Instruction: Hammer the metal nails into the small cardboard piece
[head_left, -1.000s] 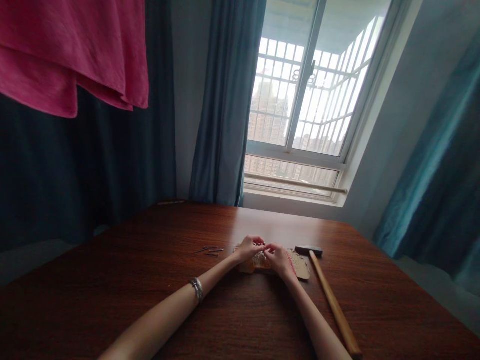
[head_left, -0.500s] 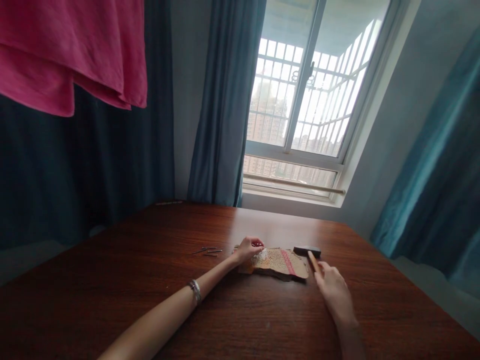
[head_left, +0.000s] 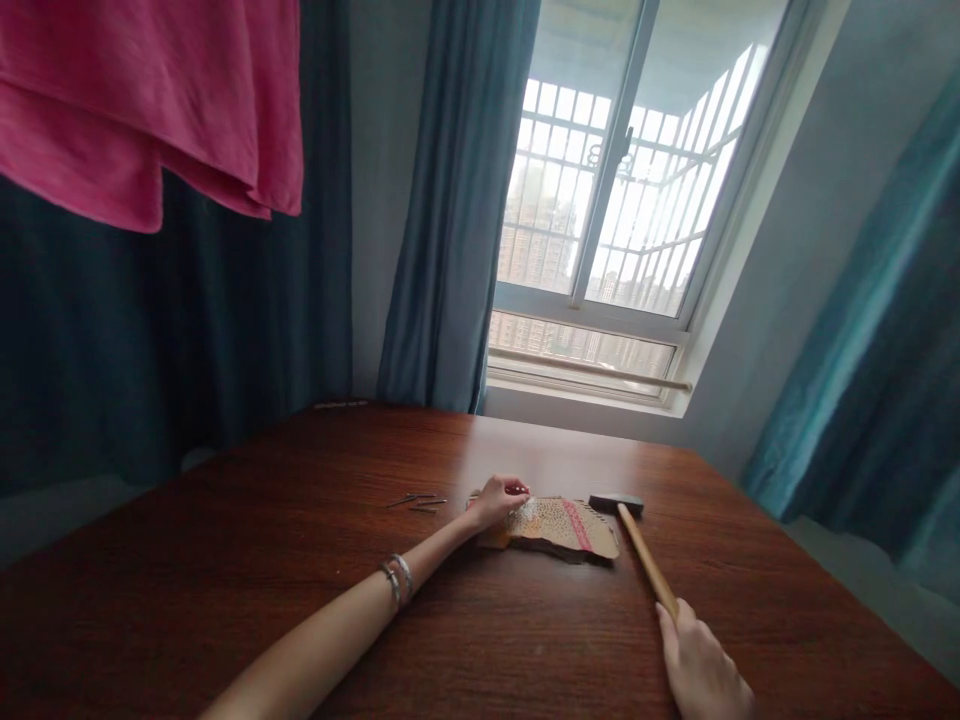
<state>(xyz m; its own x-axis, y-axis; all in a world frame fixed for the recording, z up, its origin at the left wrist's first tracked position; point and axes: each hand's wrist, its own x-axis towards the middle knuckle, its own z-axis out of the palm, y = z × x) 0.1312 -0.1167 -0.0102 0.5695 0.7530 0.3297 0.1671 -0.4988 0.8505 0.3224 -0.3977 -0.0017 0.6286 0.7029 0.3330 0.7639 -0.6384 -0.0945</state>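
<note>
A flat brown piece of card or board [head_left: 559, 527], studded with small marks and a pink stripe, lies on the dark wooden table [head_left: 300, 560]. My left hand [head_left: 499, 499] rests at its left end, fingers pinched on something small I cannot make out. A hammer [head_left: 637, 545] with a dark head and a long wooden handle lies right of the board. My right hand [head_left: 701, 665] is wrapped round the near end of that handle. A bracelet sits on my left forearm.
A few loose nails [head_left: 418, 500] lie on the table left of my left hand. Behind the table are blue curtains [head_left: 450, 200] and a barred window [head_left: 607, 210]. A pink cloth [head_left: 150, 100] hangs at the upper left.
My right hand left the board, moved right to the hammer, then slid back along the handle to its near end. The left hand stayed pinched at the board's left end.
</note>
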